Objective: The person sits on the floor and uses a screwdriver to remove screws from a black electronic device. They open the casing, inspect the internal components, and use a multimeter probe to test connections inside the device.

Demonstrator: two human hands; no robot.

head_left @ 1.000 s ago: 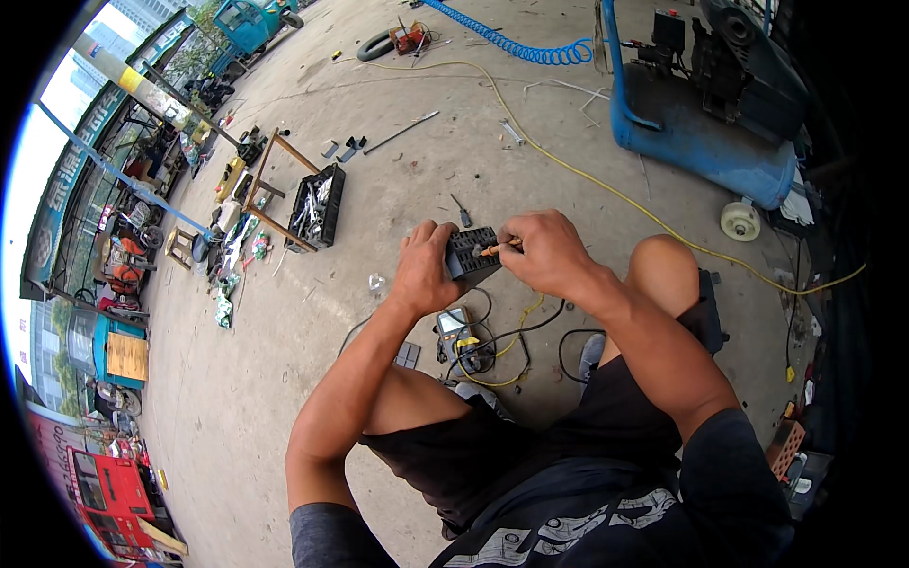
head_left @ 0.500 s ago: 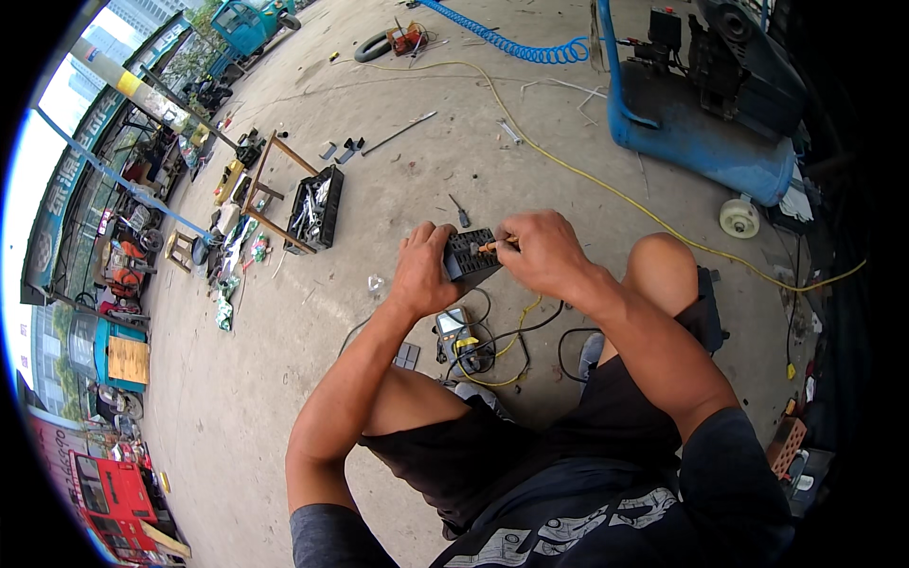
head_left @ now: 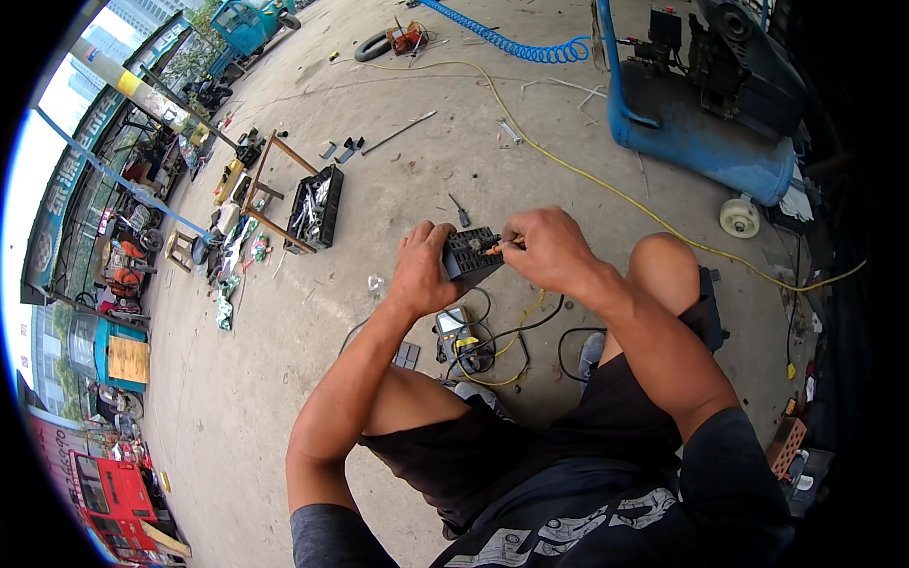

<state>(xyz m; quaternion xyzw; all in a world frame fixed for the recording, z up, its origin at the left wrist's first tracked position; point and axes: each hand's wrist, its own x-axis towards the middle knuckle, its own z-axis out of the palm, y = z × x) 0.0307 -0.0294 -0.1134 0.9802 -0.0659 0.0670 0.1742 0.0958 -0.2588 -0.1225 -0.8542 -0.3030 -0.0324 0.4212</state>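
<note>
My left hand [head_left: 422, 272] is closed round the left side of a dark grey box [head_left: 466, 265] with rows of slots on its upper face. Pinched in my right hand [head_left: 551, 254] is a thin orange-brown tool [head_left: 494, 251], its end at the box's slotted face. What kind of tool it is cannot be made out, since my fingers cover most of it. A dark-handled screwdriver [head_left: 462, 216] lies on the concrete just beyond the box. Below my hands, a grey handheld meter [head_left: 454, 327] rests among black and yellow cables.
A black crate of metal tools [head_left: 331, 206] stands at the left beside a wooden frame [head_left: 253, 194]. To the far right is a blue compressor tank [head_left: 705, 151]. A yellow hose [head_left: 592, 173] crosses the ground. Small grey blocks [head_left: 407, 356] lie near my left knee.
My right hand has shifted very slightly, and the tool's end has moved a little to the right over the slotted face. My left hand keeps its hold on the box.
</note>
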